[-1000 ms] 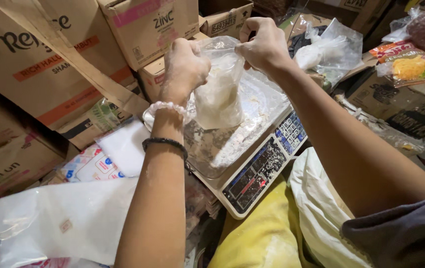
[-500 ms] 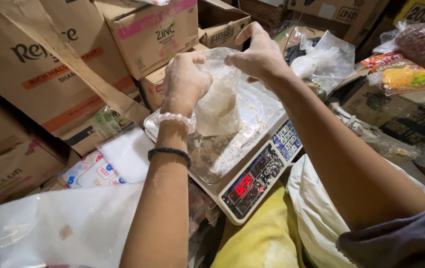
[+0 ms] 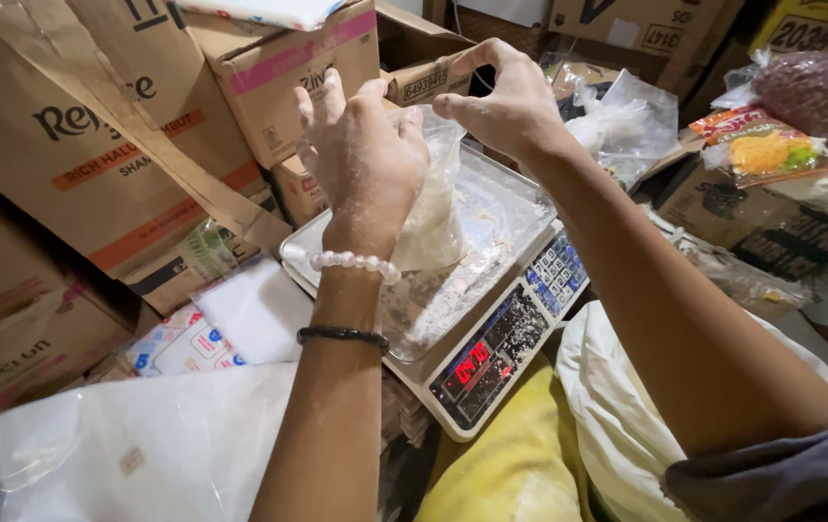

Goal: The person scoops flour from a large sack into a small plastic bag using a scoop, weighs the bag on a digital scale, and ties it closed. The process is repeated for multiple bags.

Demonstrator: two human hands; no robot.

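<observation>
While a small clear bag of white powder [image 3: 430, 208] stands on the digital scale [image 3: 453, 319], its mouth is pinched by the powder-dusted left hand [image 3: 364, 155] and by the thumb and forefinger of the right hand [image 3: 506, 101] above the scale's tray. If either pinch were loosened, the soft bag could likely slump and powder be spilled over the scale's keypad, where dust is already seen
</observation>
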